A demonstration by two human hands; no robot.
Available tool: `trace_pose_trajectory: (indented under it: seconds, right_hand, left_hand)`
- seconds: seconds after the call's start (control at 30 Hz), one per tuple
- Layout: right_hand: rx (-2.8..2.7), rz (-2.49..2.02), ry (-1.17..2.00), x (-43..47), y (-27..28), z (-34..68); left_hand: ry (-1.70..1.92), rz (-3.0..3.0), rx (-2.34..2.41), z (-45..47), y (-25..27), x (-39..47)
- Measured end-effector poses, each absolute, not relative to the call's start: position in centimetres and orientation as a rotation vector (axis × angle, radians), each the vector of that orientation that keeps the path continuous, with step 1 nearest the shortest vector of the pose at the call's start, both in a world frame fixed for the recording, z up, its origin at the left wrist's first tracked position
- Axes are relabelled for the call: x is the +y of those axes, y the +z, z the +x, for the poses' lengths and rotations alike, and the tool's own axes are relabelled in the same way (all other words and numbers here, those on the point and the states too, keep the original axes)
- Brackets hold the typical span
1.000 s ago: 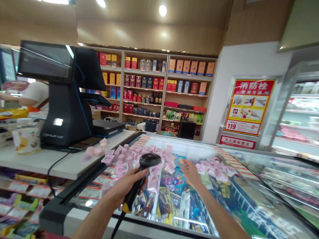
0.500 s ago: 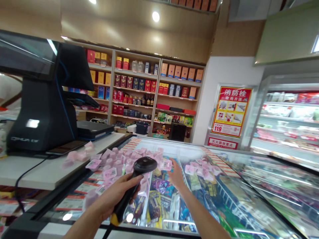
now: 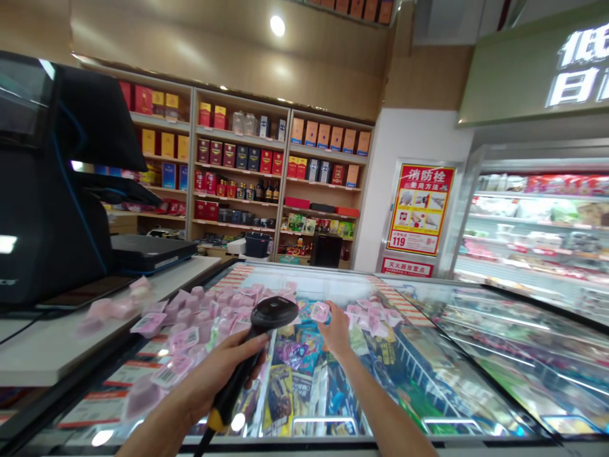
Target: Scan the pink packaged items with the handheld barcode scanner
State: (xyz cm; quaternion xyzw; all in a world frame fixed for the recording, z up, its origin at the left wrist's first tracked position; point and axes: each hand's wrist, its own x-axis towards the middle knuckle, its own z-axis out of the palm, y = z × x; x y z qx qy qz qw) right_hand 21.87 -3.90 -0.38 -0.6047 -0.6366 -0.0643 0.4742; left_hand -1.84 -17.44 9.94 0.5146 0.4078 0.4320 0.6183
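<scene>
My left hand (image 3: 233, 362) is wrapped round the handle of a black barcode scanner (image 3: 272, 312), its head pointing up and to the right. In my right hand (image 3: 337, 330) is a small pink cup with a barcode label (image 3: 320, 311), pinched at its right side just right of the scanner head. A heap of similar pink cups (image 3: 204, 314) covers the left part of the freezer's glass top (image 3: 304, 279). To the right of my right hand lies a smaller group of pink cups (image 3: 373, 315). Wrapped frozen goods (image 3: 285, 393) show through the glass.
At left, a black checkout terminal (image 3: 47, 190) stands on a white counter (image 3: 42, 355), with a few pink cups (image 3: 117, 304) near its edge. Shelves of boxes and bottles (image 3: 238, 171) line the back wall. A refrigerated display (image 3: 537, 228) stands at right.
The view has turned slightly right. My right hand has carried the pink cup a little away from the scanner head, towards the smaller group. The left hand still grips the scanner.
</scene>
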Motion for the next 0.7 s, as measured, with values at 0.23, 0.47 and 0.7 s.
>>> trace_pose_trajectory:
  seconds: [0.23,0.47,0.7]
  right_hand:
    - [-1.72,-1.786,-0.46,-4.2,-1.1,24.9]
    - [-1.63,-2.062,-0.526,-4.4,-0.4,27.6]
    - [-1.523,-1.884,-0.56,-4.3,-0.6,26.2]
  left_hand:
    - [0.961,1.191,0.986,-2.3,9.7,-16.7]
    - [0.991,1.181,1.019,-4.0,9.4,-16.6]
    - [1.011,1.112,1.053,-5.4,8.9,-16.1]
